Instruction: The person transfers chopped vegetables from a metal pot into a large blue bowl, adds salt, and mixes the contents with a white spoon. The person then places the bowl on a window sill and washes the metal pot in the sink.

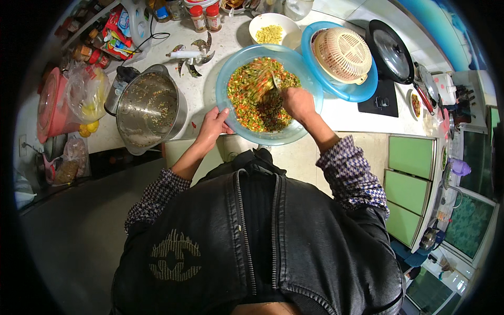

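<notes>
A translucent blue plastic basin (270,138) sits at the counter's front edge, full of chopped red and green peppers (246,118). My left hand (214,126) grips its left rim, thumb on top and fingers lower down the outside. In my right hand (299,103) is a metal spoon (276,81), its handle mostly covered by my fist. The spoon's bowl is among the chopped peppers, and a heap of them around it is blurred by motion. Behind the basin stands a white bowl (254,23) of chopped pale yellow pieces (269,34).
Left of the basin are a steel pot (151,106) with food bits inside and a multi-blade chopper insert (193,55). To the right, a beige plastic strainer (342,53) lies upside down in a blue basin (334,92), beside a lidded black pan (390,51). Two red-capped jars (205,19) stand behind.
</notes>
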`<control>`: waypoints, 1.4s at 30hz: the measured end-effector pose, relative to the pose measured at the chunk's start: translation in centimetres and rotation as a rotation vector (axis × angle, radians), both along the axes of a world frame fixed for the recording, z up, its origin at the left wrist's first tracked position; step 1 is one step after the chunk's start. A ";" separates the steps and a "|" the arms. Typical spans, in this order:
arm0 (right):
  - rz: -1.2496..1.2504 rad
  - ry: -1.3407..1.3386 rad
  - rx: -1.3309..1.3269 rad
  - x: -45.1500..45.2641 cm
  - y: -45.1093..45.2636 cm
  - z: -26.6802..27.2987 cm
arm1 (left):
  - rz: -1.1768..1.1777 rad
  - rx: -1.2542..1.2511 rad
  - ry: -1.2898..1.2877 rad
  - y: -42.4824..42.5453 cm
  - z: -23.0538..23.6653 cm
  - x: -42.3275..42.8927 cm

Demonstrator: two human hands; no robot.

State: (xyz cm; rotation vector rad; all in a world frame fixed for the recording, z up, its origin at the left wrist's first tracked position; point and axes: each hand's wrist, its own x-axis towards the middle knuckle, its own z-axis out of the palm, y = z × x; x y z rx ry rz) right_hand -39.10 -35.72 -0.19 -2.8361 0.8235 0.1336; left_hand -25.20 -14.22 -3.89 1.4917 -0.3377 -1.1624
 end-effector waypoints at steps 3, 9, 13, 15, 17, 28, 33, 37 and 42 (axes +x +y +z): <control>0.099 -0.033 -0.041 -2.3 2.8 2.3 | -0.003 -0.001 -0.003 -0.1 -0.2 0.1; 0.146 0.005 0.004 0.4 6.8 1.7 | 0.013 -0.009 -0.001 0.0 -0.4 0.0; 0.033 0.118 0.000 -0.5 2.7 0.4 | 0.002 -0.030 0.008 0.0 -0.1 0.1; 0.024 -0.042 -0.024 -3.1 0.7 0.8 | -0.002 -0.024 0.017 0.0 0.0 0.0; -0.022 -0.139 -0.037 -4.5 -1.2 1.6 | 0.000 0.003 0.021 0.0 0.2 0.0; 0.471 0.193 -0.243 3.9 0.0 1.4 | 0.009 -0.011 0.043 0.1 -0.3 0.1; 0.422 0.093 -0.184 -1.3 4.6 5.6 | 0.005 0.004 0.027 0.1 -0.3 0.0; 0.470 0.191 0.046 -0.5 8.2 5.1 | 0.016 0.012 0.012 0.0 -0.1 -0.1; 0.152 0.234 -0.069 -0.2 4.3 2.2 | 0.005 0.003 0.010 0.0 0.2 -0.1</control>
